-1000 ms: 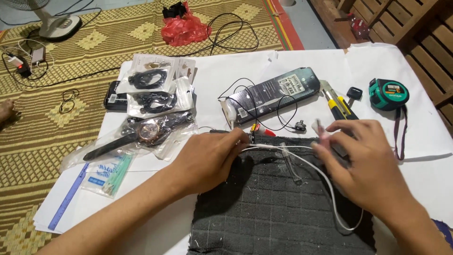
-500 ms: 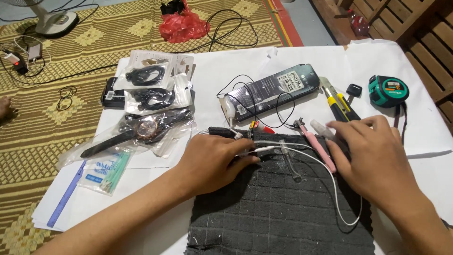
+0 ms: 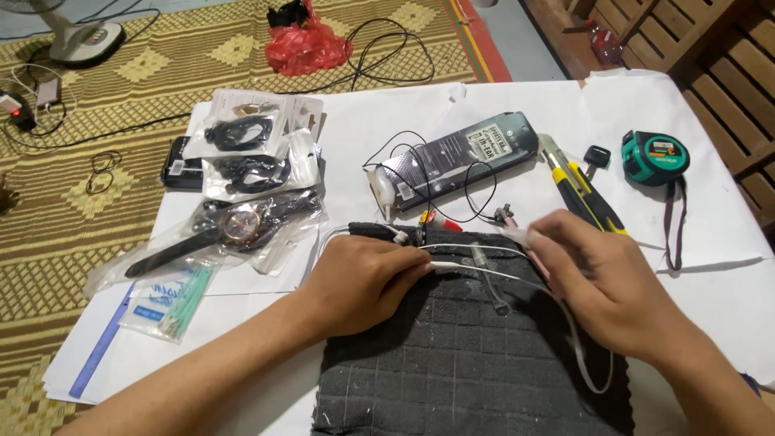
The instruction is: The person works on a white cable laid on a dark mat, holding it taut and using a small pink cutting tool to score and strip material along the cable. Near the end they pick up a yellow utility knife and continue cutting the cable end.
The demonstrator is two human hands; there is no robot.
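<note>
A dark grey gridded mat [image 3: 468, 355] is laid on the white-covered table [image 3: 710, 218], and both hands are placed over its upper edge. The left hand [image 3: 363, 282] is pressed down on the mat with fingers curled together, the fingertips pinching the white cable [image 3: 484, 273] at its plug end. The right hand [image 3: 613, 291] is raised slightly above the mat's right side; a thin pale tool [image 3: 517, 235] is gripped between its closed fingertips (the tip is blurred, so its kind cannot be told). The white cable is seen running from the left fingertips across the mat, under the right hand, and looping back near the mat's right edge.

Just beyond the mat, a dark rectangular package [image 3: 460, 161] wrapped by a thin black wire is noted. To its right lie a yellow-and-black utility knife [image 3: 585, 190], a small black key [image 3: 596, 156] and a green tape measure [image 3: 654, 158]. To the left, a wristwatch in clear plastic [image 3: 230, 226] and a packet of swabs [image 3: 173, 295] are recorded.
</note>
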